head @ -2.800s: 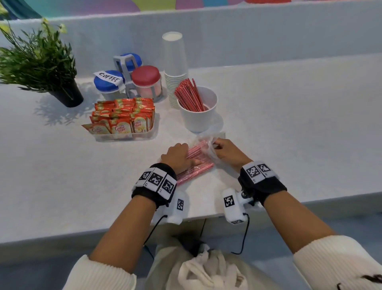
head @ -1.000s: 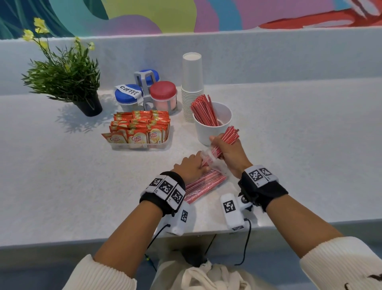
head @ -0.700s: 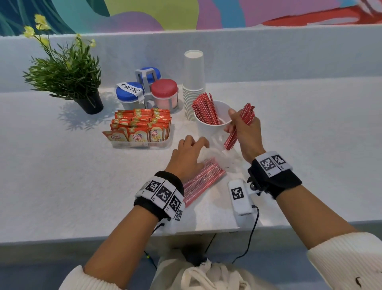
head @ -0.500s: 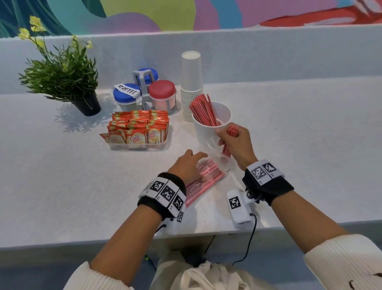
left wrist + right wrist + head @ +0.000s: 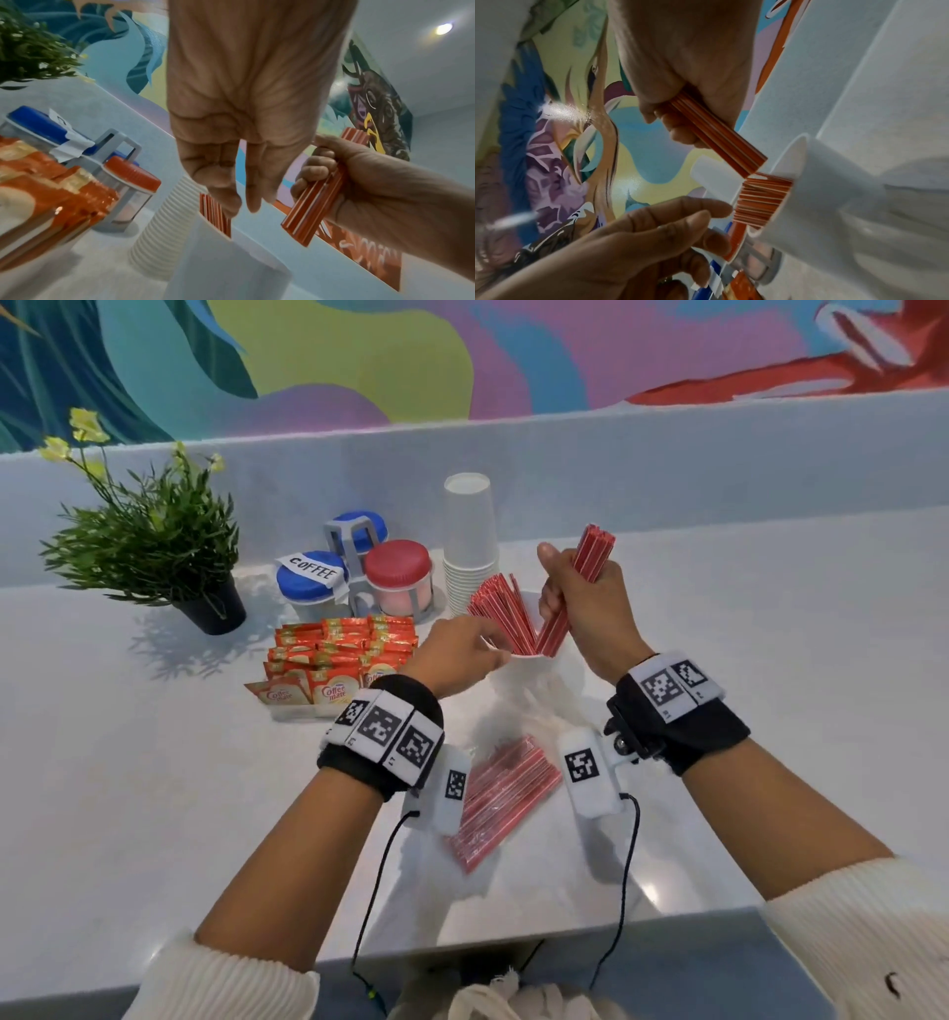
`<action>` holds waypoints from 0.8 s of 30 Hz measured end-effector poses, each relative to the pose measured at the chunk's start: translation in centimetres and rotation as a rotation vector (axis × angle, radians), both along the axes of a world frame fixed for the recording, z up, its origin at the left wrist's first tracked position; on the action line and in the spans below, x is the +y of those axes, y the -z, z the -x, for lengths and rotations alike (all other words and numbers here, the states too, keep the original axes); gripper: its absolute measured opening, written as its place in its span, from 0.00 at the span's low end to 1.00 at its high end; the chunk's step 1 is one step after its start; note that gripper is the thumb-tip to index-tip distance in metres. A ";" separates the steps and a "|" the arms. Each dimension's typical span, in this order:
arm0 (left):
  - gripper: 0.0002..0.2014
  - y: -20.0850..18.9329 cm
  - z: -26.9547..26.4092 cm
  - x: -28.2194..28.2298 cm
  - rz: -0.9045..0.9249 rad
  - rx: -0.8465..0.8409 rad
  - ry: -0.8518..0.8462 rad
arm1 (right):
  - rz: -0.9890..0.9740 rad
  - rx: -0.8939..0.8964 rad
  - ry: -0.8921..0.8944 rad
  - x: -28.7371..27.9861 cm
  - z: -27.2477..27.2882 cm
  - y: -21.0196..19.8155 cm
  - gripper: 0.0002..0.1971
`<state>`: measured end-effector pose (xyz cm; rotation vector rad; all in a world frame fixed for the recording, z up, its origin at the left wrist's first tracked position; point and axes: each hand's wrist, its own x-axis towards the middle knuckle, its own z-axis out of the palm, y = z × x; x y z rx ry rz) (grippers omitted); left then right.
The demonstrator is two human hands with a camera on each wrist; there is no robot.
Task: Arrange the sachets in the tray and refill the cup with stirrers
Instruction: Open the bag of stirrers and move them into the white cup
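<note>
My right hand (image 5: 557, 588) grips a bundle of red stirrers (image 5: 590, 557) upright, its lower ends at the mouth of the white cup (image 5: 529, 667). The same bundle (image 5: 716, 140) shows in the right wrist view just above the cup's rim (image 5: 790, 154). My left hand (image 5: 485, 642) reaches to the cup with straight fingers (image 5: 226, 201) that touch the stirrers standing in it (image 5: 216, 213), pushed to the cup's left side. Orange sachets (image 5: 339, 644) stand in rows in the clear tray (image 5: 303, 711), left of the cup.
A clear bag of more red stirrers (image 5: 506, 788) lies on the counter between my wrists. Behind the cup stand a stack of paper cups (image 5: 470, 541), blue and red lidded jars (image 5: 395, 577) in a rack, and a potted plant (image 5: 154, 546) at the far left.
My right hand has lifted the bundle from beside the cup to upright over its mouth. My left hand has left the bag and moved up to the stirrers in the cup.
</note>
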<state>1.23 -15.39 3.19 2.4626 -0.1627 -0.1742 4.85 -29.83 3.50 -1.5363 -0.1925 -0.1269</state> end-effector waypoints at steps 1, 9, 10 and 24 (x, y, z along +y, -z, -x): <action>0.10 -0.5 -0.7 0.4 0.022 -0.033 -0.031 | -0.018 -0.011 -0.011 0.4 -0.6 -0.6 0.25; 0.12 0.6 -4.4 2.8 0.219 -0.034 -0.248 | 0.213 0.090 -0.030 3.1 -3.6 1.3 0.24; 0.13 0.9 -4.8 2.9 0.245 -0.021 -0.263 | 0.288 0.113 -0.026 3.3 -3.8 2.0 0.24; 0.11 3.1 -8.7 2.3 0.662 0.005 -0.467 | 0.788 -0.112 -0.063 3.1 -3.5 4.2 0.07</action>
